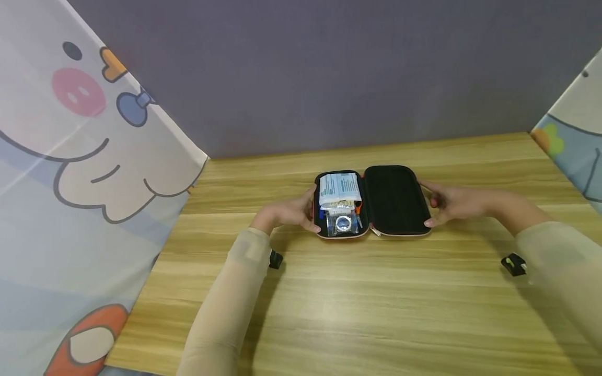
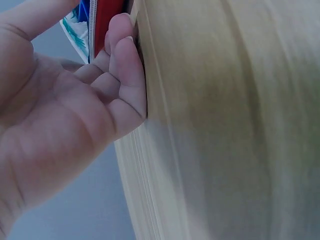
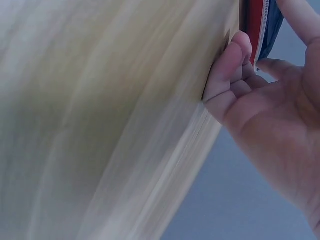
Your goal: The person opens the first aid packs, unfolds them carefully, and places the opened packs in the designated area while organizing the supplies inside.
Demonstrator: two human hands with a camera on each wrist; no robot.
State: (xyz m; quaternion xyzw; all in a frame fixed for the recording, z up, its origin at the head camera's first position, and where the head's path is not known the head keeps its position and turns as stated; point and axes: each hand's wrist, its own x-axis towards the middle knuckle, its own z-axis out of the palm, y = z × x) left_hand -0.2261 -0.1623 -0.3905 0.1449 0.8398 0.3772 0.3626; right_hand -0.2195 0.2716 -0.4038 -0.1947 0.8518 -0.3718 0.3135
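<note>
An unfolded zippered first-aid case (image 1: 397,201) lies on the wooden table, its black lining showing and its outer shell red in the wrist views. The left half holds a white packet (image 1: 339,188) with blue-green print, small clear packets, a roll of tape (image 1: 343,224) in a clear wrapper and orange-handled scissors (image 1: 359,208). My left hand (image 1: 297,211) grips the left side, thumb at the near corner. At the opposite side, my right hand (image 1: 453,202) holds the empty half by its edge, thumb at the near corner. In both wrist views the lower fingers curl against the table.
The wooden table (image 1: 376,303) reaches back to a grey partition (image 1: 329,78). A cartoon-printed cloth (image 1: 117,172) hangs along the left, another printed cloth (image 1: 583,120) on the right. Small black devices (image 1: 276,259) show under each wrist.
</note>
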